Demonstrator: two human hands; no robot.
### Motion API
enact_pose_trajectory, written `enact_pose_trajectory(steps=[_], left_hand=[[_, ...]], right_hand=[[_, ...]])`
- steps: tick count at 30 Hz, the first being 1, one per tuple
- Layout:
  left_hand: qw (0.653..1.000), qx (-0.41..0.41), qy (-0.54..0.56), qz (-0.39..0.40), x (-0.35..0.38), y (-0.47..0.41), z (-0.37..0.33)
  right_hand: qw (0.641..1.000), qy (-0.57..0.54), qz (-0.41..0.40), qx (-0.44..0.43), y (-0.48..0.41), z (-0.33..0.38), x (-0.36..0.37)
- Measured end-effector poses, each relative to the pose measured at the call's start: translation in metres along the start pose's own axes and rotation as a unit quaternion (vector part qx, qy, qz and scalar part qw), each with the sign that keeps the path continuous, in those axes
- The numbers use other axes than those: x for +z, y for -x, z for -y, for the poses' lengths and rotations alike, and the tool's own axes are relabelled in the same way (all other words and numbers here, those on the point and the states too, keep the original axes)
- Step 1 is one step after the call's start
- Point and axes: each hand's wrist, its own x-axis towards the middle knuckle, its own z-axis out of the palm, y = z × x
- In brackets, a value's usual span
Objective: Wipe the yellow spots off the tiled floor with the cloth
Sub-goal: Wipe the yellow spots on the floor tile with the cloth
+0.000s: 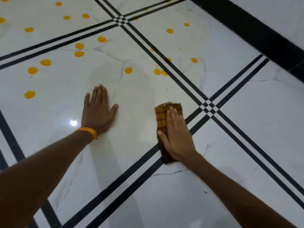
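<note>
A folded brown checked cloth [162,116] lies flat on the white marble tile floor [139,99], beside a black double stripe. My right hand [176,137] presses flat on top of it, fingers straight, covering its lower part. My left hand [97,111] rests flat on the bare tile to the left, fingers spread, holding nothing; an orange band is on its wrist. Several yellow spots dot the floor beyond both hands, the nearest [128,70] ahead of my left hand and a pair [157,71] by the stripe. More spots [29,94] lie at the far left.
Black double stripes [185,79] cross the tiles and meet in a checker crossing [208,107] right of the cloth. A black skirting band [256,30] and a white wall run along the upper right. The tile around my hands looks faintly smeared.
</note>
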Motion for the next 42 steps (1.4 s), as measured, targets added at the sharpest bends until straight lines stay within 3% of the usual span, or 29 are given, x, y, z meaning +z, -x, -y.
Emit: enact_pose_trajectory(steps=[2, 3, 6, 8, 10, 12, 14, 15, 19, 21, 22, 24, 26, 27, 30, 33, 36, 38, 40, 42], left_hand=[[1.000, 0.001, 0.001, -0.001, 0.001, 0.000, -0.001], [1.000, 0.002, -0.002, 0.001, 0.001, 0.000, -0.001], [1.000, 0.000, -0.006, -0.007, 0.001, 0.000, -0.002], [1.000, 0.001, -0.005, 0.000, 0.000, 0.000, -0.004], [1.000, 0.001, -0.002, 0.000, -0.001, 0.001, -0.003], [1.000, 0.003, 0.000, -0.004, 0.000, 0.001, -0.002], [1.000, 0.004, -0.001, 0.002, -0.001, 0.001, -0.002], [1.000, 0.006, -0.003, 0.002, -0.001, 0.001, -0.002], [1.000, 0.006, -0.003, 0.000, -0.001, 0.001, -0.002], [1.000, 0.006, -0.002, 0.001, -0.001, 0.001, -0.003], [1.000, 0.005, 0.000, 0.000, -0.002, 0.001, -0.003], [1.000, 0.003, 0.010, -0.004, -0.004, 0.000, -0.003], [1.000, 0.003, 0.020, 0.002, -0.005, 0.001, -0.001], [1.000, 0.002, 0.021, 0.004, -0.004, 0.002, -0.002], [1.000, 0.002, 0.008, -0.001, -0.002, 0.001, -0.002], [1.000, 0.003, 0.005, -0.002, -0.001, 0.000, -0.001], [1.000, 0.002, 0.011, -0.004, -0.002, 0.003, -0.001], [1.000, -0.005, 0.011, -0.003, -0.005, 0.003, -0.002], [1.000, -0.013, 0.012, 0.004, -0.008, 0.002, -0.005], [1.000, -0.023, 0.010, 0.014, -0.010, 0.003, -0.008]], right_hand=[[0.999, 0.007, 0.013, -0.046, 0.020, -0.028, -0.005], [1.000, 0.017, -0.004, -0.023, 0.017, -0.049, -0.008], [0.987, 0.006, -0.054, 0.151, -0.027, -0.090, -0.021], [0.976, -0.010, -0.057, 0.208, -0.051, -0.073, -0.023], [0.987, -0.007, -0.041, 0.154, -0.044, -0.036, -0.013], [1.000, 0.002, -0.001, 0.028, -0.009, -0.004, -0.003], [0.998, -0.002, 0.026, -0.053, 0.018, -0.007, -0.003], [0.998, 0.006, 0.016, -0.053, 0.018, -0.021, -0.004], [0.988, 0.002, -0.034, 0.149, -0.035, -0.076, -0.018], [0.976, -0.016, -0.050, 0.210, -0.050, -0.055, -0.017], [0.982, -0.019, -0.044, 0.183, -0.047, -0.035, -0.012], [0.999, -0.010, -0.015, 0.046, -0.021, 0.003, -0.001], [0.998, -0.010, 0.020, -0.064, 0.000, 0.006, 0.001], [0.997, 0.002, 0.019, -0.079, -0.004, -0.006, -0.001], [0.999, 0.010, -0.015, 0.026, -0.053, -0.040, -0.009], [0.992, -0.017, -0.043, 0.118, -0.090, -0.020, -0.011], [0.999, -0.031, -0.004, -0.043, -0.075, 0.018, 0.001], [0.987, -0.023, 0.033, -0.158, -0.069, 0.005, -0.005], [0.988, -0.012, 0.022, -0.154, -0.086, -0.032, -0.013], [0.998, -0.001, 0.012, -0.056, -0.108, -0.069, -0.026]])
